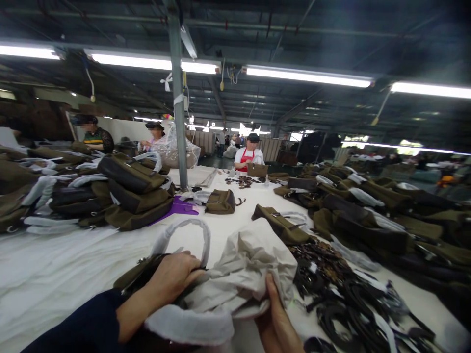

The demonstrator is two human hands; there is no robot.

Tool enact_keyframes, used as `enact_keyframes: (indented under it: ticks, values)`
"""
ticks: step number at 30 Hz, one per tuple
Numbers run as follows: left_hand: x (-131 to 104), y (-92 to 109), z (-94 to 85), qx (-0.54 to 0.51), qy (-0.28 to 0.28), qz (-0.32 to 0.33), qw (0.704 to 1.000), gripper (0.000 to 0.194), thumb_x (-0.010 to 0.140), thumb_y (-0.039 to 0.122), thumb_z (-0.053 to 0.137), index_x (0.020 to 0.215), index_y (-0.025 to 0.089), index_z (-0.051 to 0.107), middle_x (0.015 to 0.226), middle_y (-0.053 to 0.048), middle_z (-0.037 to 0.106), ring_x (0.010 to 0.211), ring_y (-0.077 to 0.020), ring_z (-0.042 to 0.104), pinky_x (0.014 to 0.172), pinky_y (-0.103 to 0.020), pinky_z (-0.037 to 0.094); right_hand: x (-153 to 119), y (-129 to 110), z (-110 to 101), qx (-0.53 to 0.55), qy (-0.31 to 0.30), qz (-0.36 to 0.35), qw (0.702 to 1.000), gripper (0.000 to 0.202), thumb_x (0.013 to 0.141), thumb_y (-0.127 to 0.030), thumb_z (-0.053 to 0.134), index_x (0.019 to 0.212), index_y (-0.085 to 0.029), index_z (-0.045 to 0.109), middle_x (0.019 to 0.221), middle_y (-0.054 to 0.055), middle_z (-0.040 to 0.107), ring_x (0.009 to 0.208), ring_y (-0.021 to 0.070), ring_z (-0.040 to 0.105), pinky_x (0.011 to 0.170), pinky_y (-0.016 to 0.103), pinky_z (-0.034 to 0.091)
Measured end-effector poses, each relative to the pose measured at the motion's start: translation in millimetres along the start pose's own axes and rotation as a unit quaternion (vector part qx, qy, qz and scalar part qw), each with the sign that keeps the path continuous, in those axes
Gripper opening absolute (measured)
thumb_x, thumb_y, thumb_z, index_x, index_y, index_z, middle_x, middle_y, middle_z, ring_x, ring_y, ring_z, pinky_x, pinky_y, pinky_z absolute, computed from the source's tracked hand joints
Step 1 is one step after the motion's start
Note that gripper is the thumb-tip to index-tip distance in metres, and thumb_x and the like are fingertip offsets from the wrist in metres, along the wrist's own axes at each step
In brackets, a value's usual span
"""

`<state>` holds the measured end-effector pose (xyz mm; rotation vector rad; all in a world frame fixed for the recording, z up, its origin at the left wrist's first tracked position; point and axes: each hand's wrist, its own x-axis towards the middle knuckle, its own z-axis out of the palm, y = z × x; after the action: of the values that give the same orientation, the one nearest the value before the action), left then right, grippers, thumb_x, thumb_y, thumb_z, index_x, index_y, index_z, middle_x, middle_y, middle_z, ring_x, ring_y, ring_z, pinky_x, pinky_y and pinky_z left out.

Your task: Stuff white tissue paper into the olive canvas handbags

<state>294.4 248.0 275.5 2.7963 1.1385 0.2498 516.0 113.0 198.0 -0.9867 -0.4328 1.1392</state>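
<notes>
My left hand (pixel 172 277), in a dark blue sleeve, grips an olive-brown bag (pixel 138 274) at its opening; the bag's handle (pixel 187 235), wrapped in white, arches above my fingers. My right hand (pixel 277 318) holds a wad of crumpled grey-white paper (pixel 246 272) that bulges out at the bag's mouth, thumb pressed on the paper's right edge. Both hands are low at the near edge of a long table covered in white cloth (pixel 62 274).
Stacks of olive bags (pixel 128 193) with wrapped handles lie at left, more bags (pixel 368 215) along the right. A heap of dark straps (pixel 342 289) lies right of my hands. A single bag (pixel 221 201) and a metal post (pixel 178 113) stand mid-table. Other people work at the far end.
</notes>
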Motion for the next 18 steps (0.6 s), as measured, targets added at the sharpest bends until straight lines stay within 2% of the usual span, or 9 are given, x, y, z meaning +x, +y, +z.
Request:
enact_keyframes:
  ticks: [2,3,5,8,10,12,14,16,18]
  values:
    - [-2.2,1.6,0.5,0.003,-0.004,0.009,1.000,0.038,0.095,0.041,0.044,0.074,0.021,0.067,0.080,-0.008,0.068,0.078,-0.0235,0.065,0.067,-0.029,0.041,5.2,-6.9,12.2,0.034,-0.041,0.052,0.997,0.054,0.088,-0.063,0.054,0.128,-0.026,0.061,0.138,0.006,0.060,0.120,0.0253,0.061,0.088,0.039,0.058]
    - [-3.4,2.1,0.5,0.004,-0.008,0.015,1.000,0.036,0.094,0.039,0.044,0.073,0.021,0.067,0.079,-0.008,0.068,0.079,-0.0236,0.065,0.068,-0.029,0.042,8.4,-11.4,19.2,0.040,-0.057,0.057,0.996,0.053,0.087,-0.062,0.056,0.125,-0.025,0.063,0.136,0.007,0.061,0.118,0.0257,0.062,0.088,0.039,0.058]
    - [-4.9,1.6,-0.3,-0.001,-0.013,0.025,1.000,0.032,0.093,0.033,0.044,0.074,0.021,0.066,0.079,-0.007,0.069,0.084,-0.0240,0.065,0.071,-0.030,0.043,15.3,-20.5,33.9,0.043,-0.050,0.037,0.997,0.052,0.080,-0.055,0.069,0.121,-0.023,0.065,0.130,0.008,0.065,0.117,0.0263,0.063,0.090,0.039,0.057]
    - [-4.1,-3.2,-3.7,-0.035,-0.011,0.008,0.999,0.023,0.088,0.022,0.046,0.076,0.021,0.065,0.081,-0.005,0.068,0.088,-0.0233,0.064,0.075,-0.030,0.044,22.4,-30.7,52.1,-0.038,-0.018,-0.072,0.997,0.054,0.074,-0.043,0.077,0.122,-0.024,0.064,0.128,0.006,0.066,0.122,0.0260,0.059,0.101,0.042,0.051]
    - [-2.6,-8.1,-7.6,-0.098,0.016,-0.009,0.995,0.018,0.084,0.021,0.048,0.082,0.022,0.066,0.089,-0.005,0.068,0.091,-0.0222,0.063,0.080,-0.030,0.045,22.9,-35.9,59.6,-0.135,-0.031,-0.155,0.978,0.045,0.074,-0.043,0.075,0.116,-0.027,0.068,0.129,0.004,0.065,0.128,0.0260,0.053,0.108,0.043,0.045]
    - [-2.3,-12.0,-13.3,-0.197,0.076,-0.017,0.977,0.017,0.085,0.025,0.051,0.090,0.021,0.066,0.097,-0.005,0.067,0.094,-0.0209,0.062,0.085,-0.030,0.046,21.0,-40.8,65.3,-0.197,-0.060,-0.202,0.958,0.038,0.073,-0.041,0.076,0.109,-0.028,0.071,0.126,0.004,0.066,0.130,0.0272,0.051,0.110,0.045,0.042]
    - [-4.9,-12.6,-21.0,-0.300,0.130,-0.041,0.944,0.021,0.089,0.034,0.050,0.093,0.019,0.065,0.097,-0.005,0.067,0.089,-0.0197,0.062,0.083,-0.029,0.048,18.2,-44.1,71.7,-0.205,-0.091,-0.214,0.951,0.041,0.074,-0.041,0.076,0.112,-0.027,0.070,0.122,0.006,0.067,0.127,0.0283,0.053,0.108,0.049,0.043]
    - [-10.1,-9.1,-29.5,-0.375,0.126,-0.057,0.917,0.029,0.092,0.042,0.049,0.093,0.017,0.065,0.091,-0.004,0.067,0.084,-0.0193,0.063,0.079,-0.029,0.050,16.1,-43.1,79.6,-0.199,-0.106,-0.227,0.947,0.048,0.079,-0.047,0.071,0.122,-0.027,0.063,0.121,0.007,0.067,0.124,0.0272,0.055,0.106,0.051,0.045]
    - [-15.5,-3.2,-36.2,-0.427,0.093,-0.034,0.899,0.034,0.090,0.047,0.054,0.103,0.018,0.066,0.098,-0.005,0.068,0.093,-0.0218,0.064,0.085,-0.031,0.050,15.3,-35.9,87.5,-0.193,-0.114,-0.235,0.946,0.056,0.078,-0.051,0.070,0.128,-0.029,0.059,0.117,0.006,0.068,0.122,0.0262,0.056,0.106,0.047,0.045]
